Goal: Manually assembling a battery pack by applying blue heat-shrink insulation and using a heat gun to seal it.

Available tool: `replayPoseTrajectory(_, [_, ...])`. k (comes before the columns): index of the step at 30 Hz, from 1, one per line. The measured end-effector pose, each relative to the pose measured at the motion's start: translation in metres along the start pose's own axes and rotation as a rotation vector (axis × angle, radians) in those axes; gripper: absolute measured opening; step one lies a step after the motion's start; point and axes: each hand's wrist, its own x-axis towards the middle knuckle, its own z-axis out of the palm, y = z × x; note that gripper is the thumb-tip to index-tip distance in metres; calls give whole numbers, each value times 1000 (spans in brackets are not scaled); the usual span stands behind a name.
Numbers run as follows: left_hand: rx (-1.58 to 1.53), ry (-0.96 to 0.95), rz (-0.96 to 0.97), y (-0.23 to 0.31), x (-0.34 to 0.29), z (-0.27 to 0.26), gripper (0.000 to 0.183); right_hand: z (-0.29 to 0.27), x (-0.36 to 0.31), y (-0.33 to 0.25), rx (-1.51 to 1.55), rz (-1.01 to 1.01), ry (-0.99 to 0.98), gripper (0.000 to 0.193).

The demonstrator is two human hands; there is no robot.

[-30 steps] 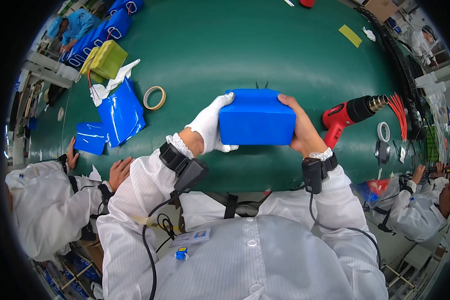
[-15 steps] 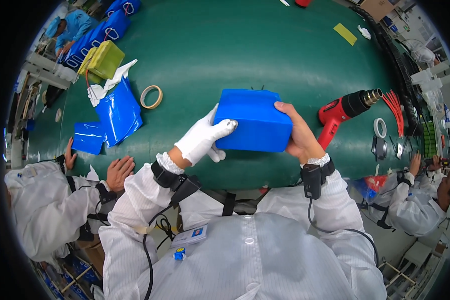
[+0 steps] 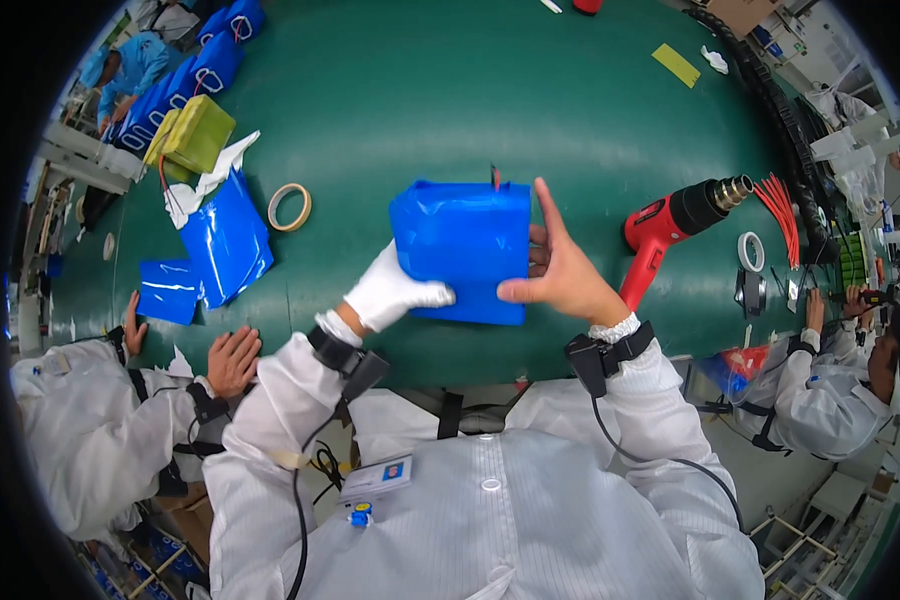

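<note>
A blue wrapped block [image 3: 460,250] is held just above the green surface [image 3: 530,110], near its front edge and in front of the person. The lower left corner of the block is grasped by the left hand [image 3: 390,292], which is covered by a white glove; its grip is closed on the wrapping, with the thumb laid over the front face. The right edge of the block is met by the bare right hand [image 3: 560,275]: the thumb is pressed against the lower right corner, while the forefinger is stretched straight up along the side, so that the grip is only loosely set on the block. Thin wires are seen at the block's top edge.

A red heat gun [image 3: 675,222] is laid just to the right of the right hand, with its nozzle turned away to the right. A roll of tape [image 3: 289,207] is placed to the left of the block, and beside it blue bags [image 3: 225,245] are spread. A yellow-green pack [image 3: 198,133] is set farther back on the left. The hands of another person [image 3: 232,360] are rested at the front edge on the left.
</note>
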Motion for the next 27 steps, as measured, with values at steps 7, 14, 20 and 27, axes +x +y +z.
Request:
replayPoseTrajectory(7, [857, 279, 280, -51, -6, -3, 102, -14, 11, 48, -539, -210, -131, 108])
replayPoseTrajectory(14, [630, 216, 209, -6, -2, 6, 117, -4, 8, 23, -389, -333, -147, 118])
replayPoseTrajectory(20, [756, 422, 274, -20, 0, 24, 115, -18, 27, 26, -373, -166, -187, 128])
replayPoseTrajectory(27, [853, 481, 136, -7, -44, 63, 111, -38, -49, 28, -861, -424, 645, 64])
